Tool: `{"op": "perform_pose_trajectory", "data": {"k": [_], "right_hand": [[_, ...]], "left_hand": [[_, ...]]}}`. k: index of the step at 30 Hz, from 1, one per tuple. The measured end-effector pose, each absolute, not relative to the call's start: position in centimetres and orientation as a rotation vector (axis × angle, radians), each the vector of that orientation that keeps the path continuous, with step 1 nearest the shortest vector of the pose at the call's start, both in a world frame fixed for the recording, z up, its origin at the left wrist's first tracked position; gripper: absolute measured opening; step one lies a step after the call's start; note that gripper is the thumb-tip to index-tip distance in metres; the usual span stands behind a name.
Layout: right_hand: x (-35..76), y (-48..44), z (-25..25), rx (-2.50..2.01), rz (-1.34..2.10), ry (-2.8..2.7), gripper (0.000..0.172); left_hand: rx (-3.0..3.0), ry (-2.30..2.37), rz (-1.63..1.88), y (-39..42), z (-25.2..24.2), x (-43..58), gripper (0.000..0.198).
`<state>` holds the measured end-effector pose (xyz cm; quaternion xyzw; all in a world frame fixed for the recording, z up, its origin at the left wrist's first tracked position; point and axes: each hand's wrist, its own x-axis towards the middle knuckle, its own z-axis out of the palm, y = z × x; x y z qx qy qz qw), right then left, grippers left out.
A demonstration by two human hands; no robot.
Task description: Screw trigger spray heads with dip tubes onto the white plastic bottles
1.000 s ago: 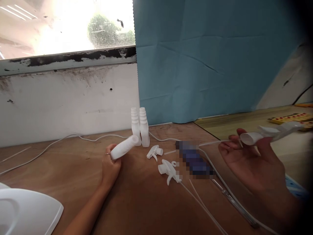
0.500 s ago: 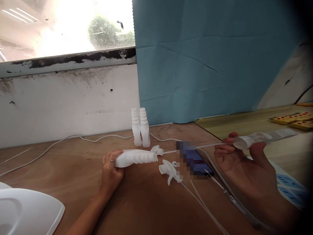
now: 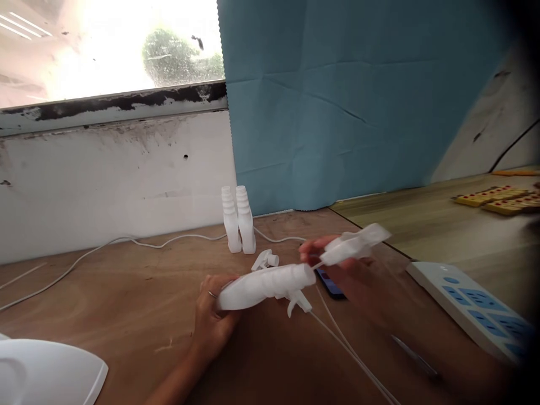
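My left hand [image 3: 217, 315] is wrapped round the base of a white bottle [image 3: 265, 285], which lies sideways with its mouth to the right. My right hand [image 3: 333, 256], blurred by motion, holds a white spray head [image 3: 356, 244] just right of that mouth. The spray head's thin tube points into the bottle's opening; how deep it sits is hidden. Behind the bottle rests a loose spray head [image 3: 265, 260]. Another spray head [image 3: 300, 301] lies partly hidden beneath the held bottle, its tube running to the lower right.
Two white bottles [image 3: 239, 222] stand upright near the wall. A phone [image 3: 331, 284] lies partly behind my right hand, with a pen-like tool [image 3: 415, 357] nearer me. A power strip [image 3: 468, 309] is at right, a white plastic object [image 3: 50, 368] at lower left. A cable crosses the back.
My right hand has moved left with the spray head, bringing its tube to the bottle mouth. My left hand has shifted right and slightly nearer with the bottle.
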<state>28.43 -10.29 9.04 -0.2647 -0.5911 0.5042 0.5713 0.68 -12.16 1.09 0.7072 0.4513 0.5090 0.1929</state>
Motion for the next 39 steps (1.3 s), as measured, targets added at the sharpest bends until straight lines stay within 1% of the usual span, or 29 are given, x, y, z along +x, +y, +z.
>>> {"op": "perform_pose_trajectory", "data": {"k": [1,2,4,6,8,11,18,22,25,27,29,32,34,36,39], "right_hand": [[27.4,-10.4,9.6,-0.636,1.204,-1.458,0.028],[26.3,-10.5,10.2,-0.597,1.218,-1.521,0.029],[24.3,-10.4,11.2,-0.556,1.297,-1.477,0.03],[22.5,-10.3,12.0,-0.543,1.382,-1.453,0.025],[20.9,-10.0,12.6,-0.505,1.383,-1.458,0.02],[19.2,-9.4,13.1,-0.439,1.424,-1.511,0.019],[18.4,-8.8,12.8,-0.367,1.517,-1.485,0.024],[18.4,-9.4,12.4,-0.448,1.426,-1.525,0.023],[18.4,-9.6,12.3,-0.441,1.432,-1.522,0.024],[18.4,-9.6,12.3,-0.443,1.434,-1.525,0.024],[18.4,-9.6,12.2,-0.455,1.409,-1.54,0.024],[18.5,-9.6,12.4,-0.459,1.367,-1.57,0.023],[18.6,-9.7,12.4,-0.48,1.348,-1.584,0.023],[18.7,-9.7,12.4,-0.501,1.338,-1.595,0.023],[18.8,-9.5,11.8,-0.38,1.379,-1.567,0.025]], "left_hand": [[1.88,1.225,1.41,-12.6,1.0,1.2,0.034],[1.769,1.185,1.391,-12.9,1.0,1.7,0.037],[1.554,1.111,1.344,-13.4,0.8,2.3,0.043],[1.399,1.061,1.276,-13.6,0.7,2.6,0.05],[1.315,1.034,1.18,-13.6,0.6,2.6,0.057],[1.253,0.969,1.053,-13.5,0.5,2.6,0.065],[1.237,0.939,1.0,-13.0,0.8,2.3,0.071],[1.277,0.92,0.985,-13.1,1.0,2.4,0.069],[1.37,0.872,1.004,-13.0,1.1,2.3,0.069],[1.471,0.833,1.077,-12.7,1.9,2.1,0.067],[1.575,0.775,1.257,-12.3,3.8,1.8,0.062],[1.689,0.704,1.564,-12.0,9.0,1.6,0.057],[1.81,0.774,1.644,-12.4,13.2,1.6,0.05],[1.94,0.935,1.572,-13.0,16.8,1.9,0.041],[2.051,1.109,1.453,-13.8,19.5,2.3,0.012]]}}
